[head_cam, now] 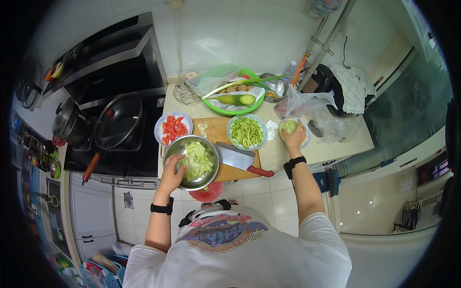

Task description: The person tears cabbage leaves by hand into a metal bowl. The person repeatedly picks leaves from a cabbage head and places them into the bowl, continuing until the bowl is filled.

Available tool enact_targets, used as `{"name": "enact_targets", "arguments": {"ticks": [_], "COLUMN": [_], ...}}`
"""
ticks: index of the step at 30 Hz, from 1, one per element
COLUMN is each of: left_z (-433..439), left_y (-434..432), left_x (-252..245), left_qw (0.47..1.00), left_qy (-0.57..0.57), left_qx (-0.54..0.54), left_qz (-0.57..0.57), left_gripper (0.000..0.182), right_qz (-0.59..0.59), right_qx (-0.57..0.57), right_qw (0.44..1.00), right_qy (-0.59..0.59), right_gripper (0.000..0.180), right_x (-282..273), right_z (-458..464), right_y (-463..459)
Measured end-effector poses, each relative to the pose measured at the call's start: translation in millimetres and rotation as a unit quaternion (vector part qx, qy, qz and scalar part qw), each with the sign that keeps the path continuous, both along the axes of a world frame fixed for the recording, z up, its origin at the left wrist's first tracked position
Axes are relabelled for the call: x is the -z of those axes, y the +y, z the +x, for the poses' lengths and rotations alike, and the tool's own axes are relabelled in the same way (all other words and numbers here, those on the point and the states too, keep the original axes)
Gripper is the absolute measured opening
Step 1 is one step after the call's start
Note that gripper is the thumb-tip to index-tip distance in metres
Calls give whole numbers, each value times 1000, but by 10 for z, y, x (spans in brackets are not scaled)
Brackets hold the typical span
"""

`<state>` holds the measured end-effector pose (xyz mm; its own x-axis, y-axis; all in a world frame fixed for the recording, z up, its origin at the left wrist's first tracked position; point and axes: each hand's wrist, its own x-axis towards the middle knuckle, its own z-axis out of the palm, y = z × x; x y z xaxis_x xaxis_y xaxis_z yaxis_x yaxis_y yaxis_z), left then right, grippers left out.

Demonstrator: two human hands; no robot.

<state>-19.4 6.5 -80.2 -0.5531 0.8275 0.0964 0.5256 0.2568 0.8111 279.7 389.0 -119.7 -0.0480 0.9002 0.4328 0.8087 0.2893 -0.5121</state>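
My left hand (pixel 174 171) reaches over the left rim of a stainless steel bowl (pixel 215 172), its fingertips beside the torn cabbage leaves (pixel 196 160) inside. Whether it grips the rim or a leaf is unclear. My right hand (pixel 294 137) has its fingers around a piece of cabbage (pixel 288 126) on a plate (pixel 307 141) at the right. A cleaver (pixel 234 156) with a red handle lies flat on the wooden cutting board (pixel 216 126), beside the bowl. The bowl covers the board's front left part. Peeled scraps, perhaps garlic (pixel 202 128), lie near the board's back.
Plates of chopped tomato (pixel 174 129) and cut green strips (pixel 247 132) flank the board. Behind stands a green basket (pixel 230 112) with scallion and cucumber. A lidded wok (pixel 119 122) sits on the stove at left. Plastic bags (pixel 326 118) lie right; a red basin (pixel 207 193) is below the counter.
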Motion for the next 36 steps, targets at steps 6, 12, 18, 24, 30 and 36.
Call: {"name": "enact_targets", "arguments": {"ticks": [6, 12, 18, 24, 30, 36], "left_z": [142, 331, 560, 904, 910, 1000], "left_y": [-16, 20, 316, 724, 678, 524], "left_x": [-237, -421, -822, -1287, -1501, -1408], "left_qw": [998, 997, 993, 972, 962, 950], "left_qy": [-62, -76, -47, 33, 127, 100], "left_qx": [-12, -9, 55, 105, 35, -83], "left_qz": [-1, 24, 95, 207, 239, 282], "left_gripper": [36, 36, 41, 45, 38, 29], "right_qz": [-145, -138, -387, -421, -481, -384], "right_qx": [-64, -47, -250, -389, -389, -454], "right_qw": [987, 974, 701, 574, 532, 635], "right_qy": [21, 174, 544, 585, 578, 493], "right_gripper": [101, 83, 64, 65, 78, 78], "right_x": [306, 99, -794, -1197, -1364, -1336], "right_z": [322, 416, 241, -340, -641, -876], "right_y": [412, 407, -420, -1360, -1861, -2203]}}
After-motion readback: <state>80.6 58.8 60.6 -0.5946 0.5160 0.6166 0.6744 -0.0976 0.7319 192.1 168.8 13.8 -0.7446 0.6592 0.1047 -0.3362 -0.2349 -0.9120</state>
